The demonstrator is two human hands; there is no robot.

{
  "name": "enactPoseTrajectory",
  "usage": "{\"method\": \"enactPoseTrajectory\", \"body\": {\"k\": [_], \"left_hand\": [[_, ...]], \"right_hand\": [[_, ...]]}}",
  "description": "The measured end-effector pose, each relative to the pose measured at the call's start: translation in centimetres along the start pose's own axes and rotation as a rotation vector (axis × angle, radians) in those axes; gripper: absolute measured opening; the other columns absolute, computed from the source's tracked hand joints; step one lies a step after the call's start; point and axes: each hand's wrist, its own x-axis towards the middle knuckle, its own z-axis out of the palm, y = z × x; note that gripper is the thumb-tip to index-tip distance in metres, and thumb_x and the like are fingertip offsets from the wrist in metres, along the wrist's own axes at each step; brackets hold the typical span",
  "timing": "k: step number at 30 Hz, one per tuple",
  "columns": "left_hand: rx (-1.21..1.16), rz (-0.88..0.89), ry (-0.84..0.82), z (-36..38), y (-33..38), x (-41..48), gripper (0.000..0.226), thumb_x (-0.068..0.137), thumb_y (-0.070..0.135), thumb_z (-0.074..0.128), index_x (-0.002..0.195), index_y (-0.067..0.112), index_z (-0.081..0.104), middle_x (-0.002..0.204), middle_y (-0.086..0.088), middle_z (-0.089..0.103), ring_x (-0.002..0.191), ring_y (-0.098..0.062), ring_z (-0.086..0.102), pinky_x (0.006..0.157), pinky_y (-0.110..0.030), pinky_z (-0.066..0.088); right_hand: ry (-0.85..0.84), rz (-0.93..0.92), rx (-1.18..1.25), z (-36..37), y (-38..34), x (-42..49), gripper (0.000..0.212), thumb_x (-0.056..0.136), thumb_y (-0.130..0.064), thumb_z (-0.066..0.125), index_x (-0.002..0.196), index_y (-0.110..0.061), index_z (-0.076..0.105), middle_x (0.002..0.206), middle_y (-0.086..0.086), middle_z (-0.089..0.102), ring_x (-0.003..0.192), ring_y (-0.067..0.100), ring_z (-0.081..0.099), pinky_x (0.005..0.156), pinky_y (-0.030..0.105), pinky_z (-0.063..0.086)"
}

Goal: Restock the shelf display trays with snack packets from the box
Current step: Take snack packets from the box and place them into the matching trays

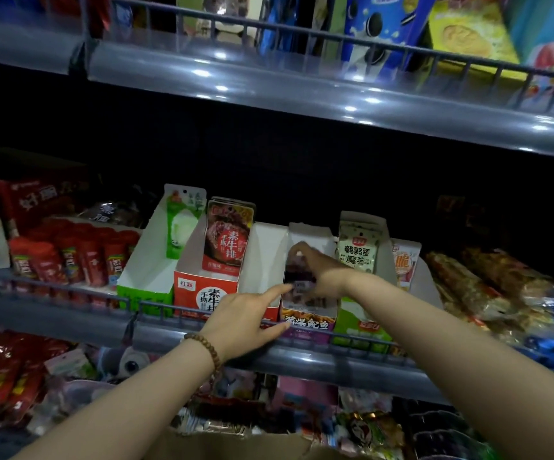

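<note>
Reaching forward over the grey middle shelf (342, 365), both arms meet at one display tray, and the shelf's front rail runs just under the left wrist. Below the forearms, at the lower edge of the view, lies a brown flap of the cardboard box (252, 446); its contents are out of sight.

A row of card trays stands side by side on the shelf, each running away from the hands. The purple tray (305, 328) is directly ahead of both hands. Left of the left hand stands a red tray (196, 290) of upright red packets (227, 240). Beyond it a green tray (143, 298) holds one green-and-white packet (182, 220) at its back. Between red and purple sits a white tray (264, 250) in which nothing shows. Just right of the right wrist, another green tray (357, 322) holds white-and-green packets (357, 254).

Inside the purple tray a small stack of dark snack packets (297, 287) stands on end, long axis up, faces toward the person. The right hand (315, 263), the nearer one, is inside the tray, fingers curled over the stack's top, gripping it. The left hand (239, 317) grips nothing: its straight index finger touches the stack's lower front, and its thumb lies on the tray's front. The stack seems about to be seated, which calls for pushing it down and back. A wooden bead bracelet (206, 346) circles the left wrist.
</note>
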Motion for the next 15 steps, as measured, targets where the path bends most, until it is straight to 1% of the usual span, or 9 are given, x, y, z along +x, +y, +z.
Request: {"method": "enactPoseTrajectory", "body": {"k": [2,5,6,7,8,9,10,12,15], "left_hand": [[0.007,0.017,0.0,0.1,-0.1,0.3,0.057,0.087,0.064,0.043,0.138,0.039,0.033,0.074,0.009,0.059,0.068,-0.005,0.051,0.079,-0.024,0.048],[0.041,0.017,-0.021,0.5,-0.3,0.5,0.047,0.086,0.066,0.042,0.122,0.037,0.042,0.078,0.008,0.063,0.072,-0.007,0.056,0.08,-0.028,0.05],[0.051,0.016,-0.028,0.7,-0.3,0.6,0.045,0.086,0.067,0.042,0.119,0.037,0.042,0.077,0.008,0.062,0.073,-0.007,0.057,0.079,-0.028,0.05],[0.057,0.015,-0.03,0.8,-0.4,0.6,0.044,0.086,0.067,0.041,0.118,0.037,0.041,0.076,0.008,0.061,0.072,-0.008,0.057,0.079,-0.028,0.05],[0.058,0.017,-0.026,0.9,-0.4,0.6,0.043,0.086,0.066,0.041,0.117,0.037,0.041,0.076,0.009,0.06,0.072,-0.007,0.056,0.078,-0.028,0.05],[0.059,0.019,-0.02,1.0,-0.4,0.6,0.042,0.086,0.066,0.041,0.117,0.037,0.041,0.075,0.009,0.058,0.071,-0.007,0.055,0.077,-0.027,0.049],[0.059,0.022,-0.014,1.1,-0.5,0.6,0.042,0.086,0.066,0.041,0.116,0.037,0.041,0.074,0.01,0.057,0.071,-0.007,0.054,0.077,-0.027,0.048],[0.063,0.026,-0.009,1.1,-0.5,0.6,0.041,0.086,0.066,0.04,0.115,0.038,0.04,0.075,0.01,0.058,0.072,-0.007,0.054,0.077,-0.027,0.048],[0.077,0.028,-0.02,1.2,-0.6,0.7,0.04,0.086,0.067,0.039,0.113,0.037,0.039,0.08,0.01,0.06,0.075,-0.007,0.056,0.08,-0.029,0.049]], "right_hand": [[0.134,-0.054,-0.013,0.1,0.1,0.4,0.078,0.072,-0.008,0.076,0.125,-0.032,0.025,0.142,0.001,0.025,0.109,0.024,0.052,0.076,0.035,0.055],[0.173,-0.134,-0.286,0.1,0.5,0.7,0.058,0.077,-0.01,0.073,0.12,-0.019,0.035,0.134,0.003,0.024,0.089,0.02,0.049,0.064,0.033,0.048],[0.138,-0.138,-0.38,0.2,0.8,0.7,0.057,0.08,-0.01,0.07,0.126,-0.015,0.036,0.136,0.004,0.025,0.09,0.02,0.049,0.065,0.032,0.046],[0.095,-0.132,-0.453,0.4,1.3,0.9,0.063,0.083,-0.012,0.067,0.136,-0.013,0.032,0.144,0.006,0.024,0.097,0.022,0.051,0.071,0.033,0.047],[0.055,-0.111,-0.492,0.5,1.6,1.1,0.07,0.086,-0.018,0.065,0.144,-0.014,0.026,0.151,0.006,0.021,0.111,0.026,0.052,0.083,0.035,0.049],[0.026,-0.084,-0.495,0.5,1.6,1.4,0.074,0.088,-0.029,0.062,0.148,-0.017,0.02,0.155,0.006,0.018,0.124,0.028,0.047,0.096,0.036,0.046],[0.003,-0.065,-0.471,0.3,1.4,1.6,0.075,0.089,-0.041,0.058,0.149,-0.02,0.018,0.157,0.005,0.018,0.131,0.027,0.041,0.102,0.037,0.04],[-0.108,-0.006,-0.413,-0.1,0.7,2.6,0.08,0.085,-0.061,0.052,0.148,-0.022,0.023,0.155,0.003,0.025,0.136,0.025,0.036,0.106,0.035,0.035],[-0.42,0.168,-0.269,-0.2,0.6,4.7,0.093,0.07,-0.066,0.065,0.146,-0.026,0.029,0.151,0.001,0.033,0.135,0.026,0.036,0.105,0.038,0.035]]}}
